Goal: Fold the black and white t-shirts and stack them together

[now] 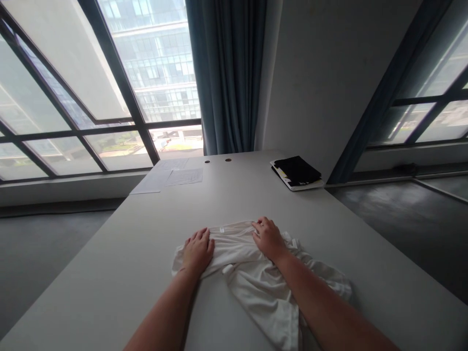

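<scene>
A crumpled white T-shirt [241, 253] lies on the table, its neckline with a small label at the far side. One part of it trails toward me, and more bunched cloth spreads to the right under my forearm. My left hand [198, 251] rests flat on the left end of the shirt, fingers stretched forward. On the right side of the neckline, my right hand [268, 239] has its fingers bent around the edge of the cloth. The folds partly hide those fingertips.
The shirt lies on a pale table [120, 273]. Sheets of paper [185, 176] lie at its far left. A folded stack of black and white cloth [298, 171] sits near the far right edge. Behind are a blue curtain [228, 78], windows and a wall.
</scene>
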Demonstrator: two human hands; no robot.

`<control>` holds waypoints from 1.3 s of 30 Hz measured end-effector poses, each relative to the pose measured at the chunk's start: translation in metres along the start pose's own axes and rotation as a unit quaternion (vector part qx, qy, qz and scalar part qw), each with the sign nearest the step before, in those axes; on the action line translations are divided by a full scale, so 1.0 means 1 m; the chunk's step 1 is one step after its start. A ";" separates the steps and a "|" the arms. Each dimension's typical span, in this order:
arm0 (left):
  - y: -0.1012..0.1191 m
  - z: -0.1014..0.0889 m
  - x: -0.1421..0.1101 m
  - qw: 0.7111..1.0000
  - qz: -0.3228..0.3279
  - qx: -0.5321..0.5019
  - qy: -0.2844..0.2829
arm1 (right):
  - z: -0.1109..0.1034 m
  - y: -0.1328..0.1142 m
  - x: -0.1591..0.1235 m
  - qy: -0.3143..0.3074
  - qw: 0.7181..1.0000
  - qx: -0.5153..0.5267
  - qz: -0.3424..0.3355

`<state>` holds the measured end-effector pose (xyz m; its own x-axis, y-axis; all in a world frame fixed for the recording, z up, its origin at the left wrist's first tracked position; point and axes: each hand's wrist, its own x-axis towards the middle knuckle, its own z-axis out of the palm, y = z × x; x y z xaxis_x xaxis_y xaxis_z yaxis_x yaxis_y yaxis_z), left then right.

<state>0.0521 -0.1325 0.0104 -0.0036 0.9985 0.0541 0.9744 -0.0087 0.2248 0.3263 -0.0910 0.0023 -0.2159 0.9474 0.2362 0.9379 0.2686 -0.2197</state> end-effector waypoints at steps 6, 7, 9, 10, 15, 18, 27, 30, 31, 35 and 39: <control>-0.012 0.002 0.002 0.999 -0.015 -0.013 0.048 | -0.002 -0.010 -0.008 -0.063 0.995 0.020 -0.074; -0.013 0.002 0.002 0.998 -0.015 -0.016 0.051 | -0.001 -0.011 -0.009 -0.075 0.994 0.023 -0.069; -0.015 0.002 0.002 0.998 -0.018 -0.021 0.050 | 0.002 -0.011 -0.008 -0.080 0.995 0.027 -0.051; -0.015 0.002 0.003 0.998 -0.019 -0.024 0.049 | 0.003 -0.011 -0.008 -0.078 0.996 0.029 -0.044; -0.015 0.003 0.005 0.996 -0.018 -0.062 0.055 | 0.002 -0.008 -0.006 -0.076 0.996 0.019 -0.029; -0.016 0.003 0.005 0.987 -0.003 -0.123 0.104 | 0.003 -0.006 -0.005 -0.064 0.998 0.013 -0.017; -0.011 0.011 -0.002 0.975 0.126 -0.116 0.143 | 0.009 -0.001 0.000 -0.041 0.999 0.012 0.002; -0.009 0.013 -0.002 0.988 0.124 -0.079 0.046 | 0.012 0.006 0.002 -0.049 0.999 0.003 0.001; -0.009 0.013 -0.002 0.990 0.121 -0.070 0.015 | 0.013 0.011 0.003 -0.054 0.999 0.003 -0.003; -0.009 0.012 -0.003 0.991 0.117 -0.044 -0.040 | 0.015 0.040 0.014 -0.070 0.998 0.003 0.001; -0.010 0.012 -0.001 0.992 0.108 -0.031 -0.048 | 0.005 0.081 0.020 -0.056 0.997 0.043 0.030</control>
<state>0.0445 -0.1327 -0.0034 0.2293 0.9732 0.0147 0.9343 -0.2243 0.2771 0.3969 -0.0490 -0.0152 -0.1943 0.9744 0.1132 0.9243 0.2206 -0.3116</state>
